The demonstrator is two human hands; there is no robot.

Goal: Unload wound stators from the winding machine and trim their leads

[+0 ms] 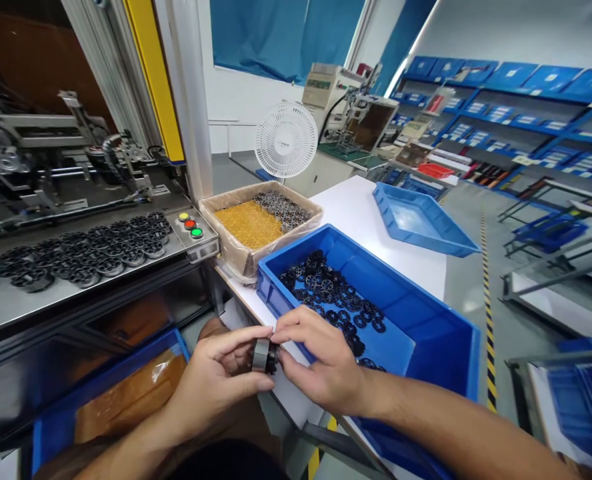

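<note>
Between my two hands is a short grey ring-shaped part (261,356), held on its side in front of the table edge. My left hand (221,367) grips it with the thumb below and the fingers above and behind. A black spoked end piece (273,359) sits against the ring's right face. My right hand (321,360) pinches at that piece with thumb and index finger; its fingertips are partly hidden. Just beyond my right hand, a deep blue bin (401,287) holds many loose black spoked pieces (326,287).
A plastic-lined carton (211,223) with stacked parts stands behind the bin. Rows of black ring parts (111,247) lie on the machine bench at left, beside a button box (199,248). A shallow blue tray (426,233) and a white fan (286,140) are farther back.
</note>
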